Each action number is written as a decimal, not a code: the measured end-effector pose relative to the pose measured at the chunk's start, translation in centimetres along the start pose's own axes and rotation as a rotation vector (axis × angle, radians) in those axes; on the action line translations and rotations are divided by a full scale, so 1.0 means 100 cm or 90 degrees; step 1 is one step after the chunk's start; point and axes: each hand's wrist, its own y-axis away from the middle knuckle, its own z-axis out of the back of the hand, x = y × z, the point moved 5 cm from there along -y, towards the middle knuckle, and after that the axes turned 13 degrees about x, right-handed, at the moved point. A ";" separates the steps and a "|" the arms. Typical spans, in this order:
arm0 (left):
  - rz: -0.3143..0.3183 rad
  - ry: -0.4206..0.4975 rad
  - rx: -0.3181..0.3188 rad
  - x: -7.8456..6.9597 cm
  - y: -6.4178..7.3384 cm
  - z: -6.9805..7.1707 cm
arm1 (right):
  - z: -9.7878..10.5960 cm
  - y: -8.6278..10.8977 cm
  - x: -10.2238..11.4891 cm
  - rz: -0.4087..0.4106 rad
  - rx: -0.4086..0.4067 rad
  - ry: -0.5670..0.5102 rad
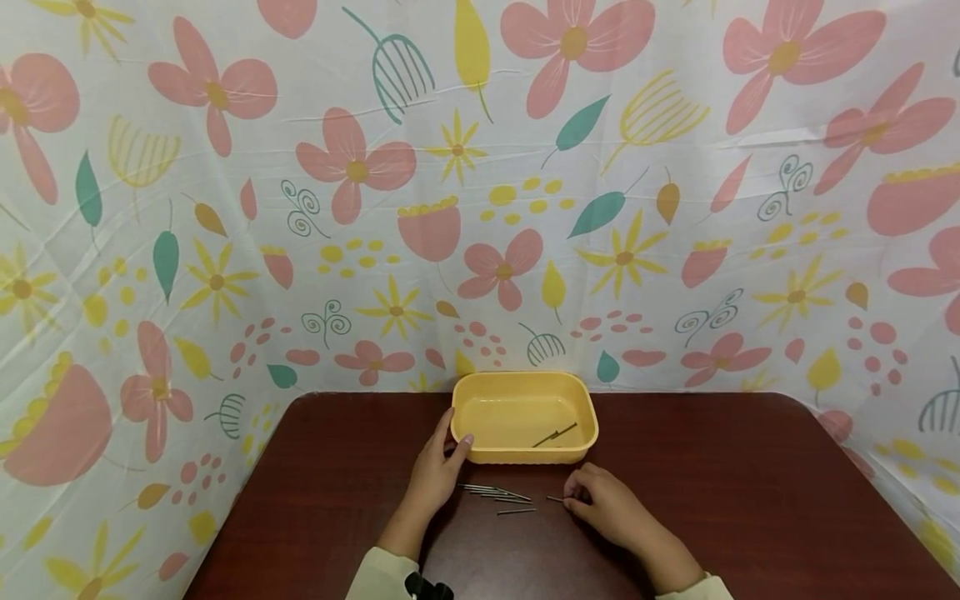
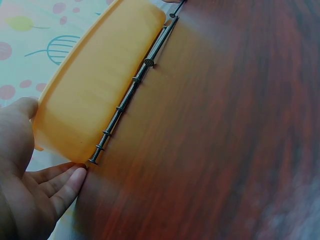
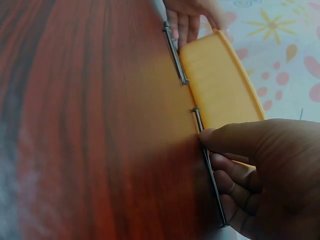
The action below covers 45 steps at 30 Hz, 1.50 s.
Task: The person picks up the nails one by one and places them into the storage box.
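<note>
Nearest, at the bottom edge, are two pale cream cloth sleeves [image 1: 380, 573], the left one with a small black device [image 1: 429, 587] at its cuff. Take the yellow rectangular plastic box [image 1: 525, 456] as a clock's centre, with the person at six. A lone slim grey metal nail [image 1: 517, 512] lies at six o'clock on the glossy red-brown table [image 1: 750, 483]; just beyond it, towards half past six, a loose bunch of similar nails [image 1: 487, 492] lies roughly sideways. Between four and five, the right hand [image 1: 611, 510] has its thumb and fingers in a narrow pinch on a thin dark metal nail [image 1: 554, 498]; whether it holds more than one, I cannot tell. At eight, the left hand [image 1: 433, 473] grips the box's near left corner. Inside the box, towards its own four o'clock, lie a few brownish nails [image 1: 555, 435], hard to count. Beyond, at twelve, hangs a white flower-printed fabric sheet [image 1: 525, 192]. The step in hand looks like gathering nails into the box; the next move, I judge, calls for a firm pinch, a lift clear of the near rim and a low release
</note>
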 end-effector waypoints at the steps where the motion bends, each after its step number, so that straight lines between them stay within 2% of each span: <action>1: -0.001 0.001 0.000 0.000 0.000 0.000 | 0.000 0.000 0.000 -0.005 0.001 -0.001; 6: -0.005 0.001 0.000 0.000 0.000 0.000 | -0.002 -0.001 -0.003 -0.032 0.004 -0.002; 13: -0.007 0.000 0.001 -0.002 0.000 0.000 | -0.001 0.001 -0.001 -0.020 -0.009 0.000; 30: -0.013 -0.006 -0.001 -0.001 -0.002 0.000 | -0.003 -0.001 -0.005 -0.046 -0.009 -0.010; 45: -0.016 -0.007 -0.002 0.002 -0.001 0.001 | -0.003 -0.002 -0.002 -0.007 -0.017 -0.016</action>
